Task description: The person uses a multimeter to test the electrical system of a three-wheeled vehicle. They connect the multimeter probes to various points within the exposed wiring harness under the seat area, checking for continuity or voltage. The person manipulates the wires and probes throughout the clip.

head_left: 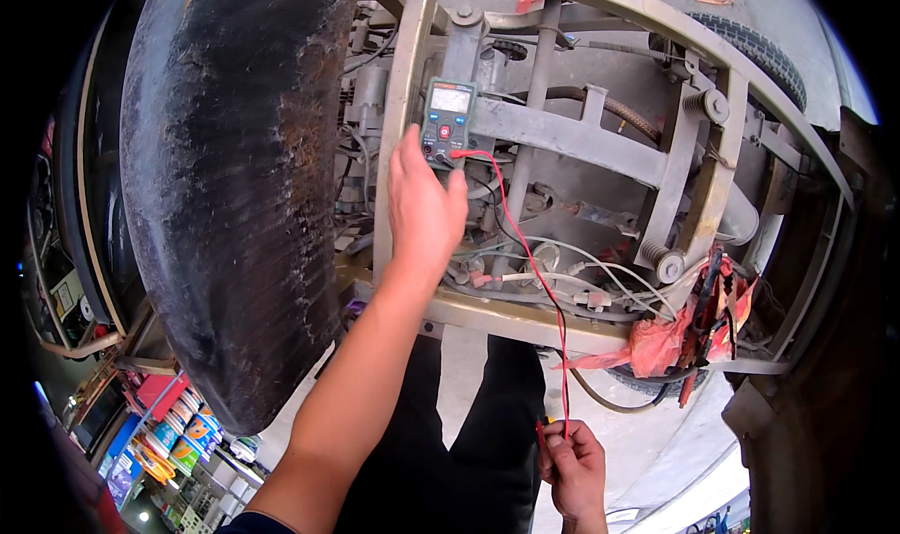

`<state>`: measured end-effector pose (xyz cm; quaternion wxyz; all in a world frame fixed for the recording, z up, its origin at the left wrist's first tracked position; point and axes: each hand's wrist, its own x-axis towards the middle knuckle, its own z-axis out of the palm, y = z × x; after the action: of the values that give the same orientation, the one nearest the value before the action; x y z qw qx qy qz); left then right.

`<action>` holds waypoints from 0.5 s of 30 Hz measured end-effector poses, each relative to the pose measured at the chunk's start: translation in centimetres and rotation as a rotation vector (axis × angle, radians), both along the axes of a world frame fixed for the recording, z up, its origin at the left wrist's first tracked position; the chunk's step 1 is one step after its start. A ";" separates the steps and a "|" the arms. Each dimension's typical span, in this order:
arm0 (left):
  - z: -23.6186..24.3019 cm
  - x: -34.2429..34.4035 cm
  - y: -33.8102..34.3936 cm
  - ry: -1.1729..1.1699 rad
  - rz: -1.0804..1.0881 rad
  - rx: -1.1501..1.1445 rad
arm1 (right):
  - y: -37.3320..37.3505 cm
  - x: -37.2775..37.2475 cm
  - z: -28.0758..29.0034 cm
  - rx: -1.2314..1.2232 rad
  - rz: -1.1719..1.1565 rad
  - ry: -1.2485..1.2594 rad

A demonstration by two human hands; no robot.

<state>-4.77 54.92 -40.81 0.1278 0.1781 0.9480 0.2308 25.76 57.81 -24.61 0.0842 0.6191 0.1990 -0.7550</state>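
Observation:
A digital multimeter (448, 112) with a screen and buttons lies high on the metal frame (581, 159). My left hand (424, 206) grips its lower end, fingers along the left side and thumb at the lower right. A red lead (508, 206) and a black lead run from the meter down across wiring (600, 281) to my right hand (572, 468), which is closed on the test probes (546, 440) below the frame. Torn red plastic material (656, 337) and dark cables bunch at the frame's right corner.
A large scuffed black seat-like panel (225, 187) fills the left side. Tyres (759, 46) show behind and below the frame. Springs (703, 107) and tubes are fixed to the frame. Colourful packages (173, 436) stand at the lower left, and pale concrete floor (637, 440) shows beneath.

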 end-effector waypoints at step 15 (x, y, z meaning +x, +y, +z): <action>0.7 0.2 0.4 0.017 -0.285 -0.174 | 1.1 -0.9 -0.4 0.010 0.027 0.026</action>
<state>-4.54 55.33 -40.12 0.1664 0.3008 0.9306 0.1259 24.89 58.88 -25.00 0.0889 0.6070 0.2121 -0.7607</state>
